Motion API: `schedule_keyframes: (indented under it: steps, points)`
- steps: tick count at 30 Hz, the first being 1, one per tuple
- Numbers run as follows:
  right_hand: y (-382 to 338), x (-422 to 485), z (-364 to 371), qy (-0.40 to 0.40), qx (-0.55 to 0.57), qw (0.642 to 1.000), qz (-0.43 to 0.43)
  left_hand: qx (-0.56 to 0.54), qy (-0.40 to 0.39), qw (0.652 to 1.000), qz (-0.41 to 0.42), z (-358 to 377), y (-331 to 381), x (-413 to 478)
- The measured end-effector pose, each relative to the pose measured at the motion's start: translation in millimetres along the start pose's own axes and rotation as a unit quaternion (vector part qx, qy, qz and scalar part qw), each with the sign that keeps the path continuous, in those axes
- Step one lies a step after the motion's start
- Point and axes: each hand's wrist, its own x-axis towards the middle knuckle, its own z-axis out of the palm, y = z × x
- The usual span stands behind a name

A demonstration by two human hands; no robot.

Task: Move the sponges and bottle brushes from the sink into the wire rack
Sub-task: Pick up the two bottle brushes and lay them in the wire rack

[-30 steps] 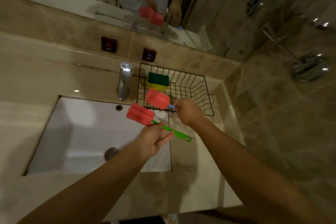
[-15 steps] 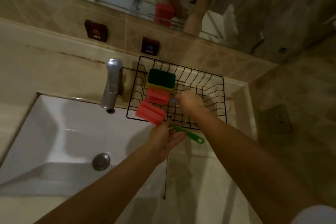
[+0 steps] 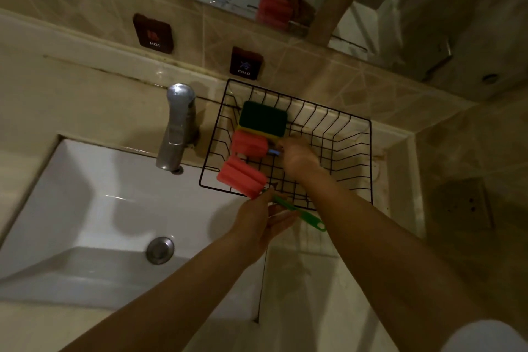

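Red-headed brushes gripped by each hand (left, right) at the wire rack edge.

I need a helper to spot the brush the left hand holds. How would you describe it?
Find the black wire rack right of the faucet. At its near-left corner, the left hand holds a bottle brush with a pink sponge head. Its handle is green; the other brush, deeper in the rack, has a blue one.

wire rack right of faucet, behind-right of sink, holding sponge.
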Motion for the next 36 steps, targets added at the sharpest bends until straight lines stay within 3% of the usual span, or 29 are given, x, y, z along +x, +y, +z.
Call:
schedule_keyframes:
  steps: [3, 7, 9, 12, 14, 19, 24, 29, 36]
  points:
    - [2, -7, 1, 0.044, 0.045, 0.998, -0.002, -0.012, -0.011, 1.0, 0.005, 2, 3, -1]
    - [4, -41, -7, 0.155, 0.219, 0.963, 0.005, 0.005, -0.025, 0.999, 0.035, 6, 8, 0]
    - [1, -62, -17, 0.111, 0.285, 0.952, -0.014, 0.009, -0.038, 0.998, 0.051, 9, 9, 1]
    - [-4, -96, -31, -0.079, 0.391, 0.916, -0.049, 0.057, -0.087, 0.99, 0.094, 16, 7, 0]
    - [-4, -110, -36, -0.112, 0.378, 0.917, -0.053, 0.093, -0.101, 0.985, 0.102, 20, 5, -4]
    - [3, -112, -48, -0.074, 0.332, 0.938, -0.063, 0.16, -0.099, 0.98, 0.062, 13, 2, -5]
    - [8, -96, -54, 0.004, 0.249, 0.966, -0.071, 0.16, 0.004, 0.986, 0.037, -13, 9, 1]
    - [-4, -79, -30, -0.023, 0.201, 0.974, -0.1, 0.135, 0.064, 0.988, 0.043, -34, 19, 6]
    - [-10, -54, 10, -0.067, 0.111, 0.986, -0.109, 0.127, 0.056, 0.989, 0.053, -45, 25, 12]
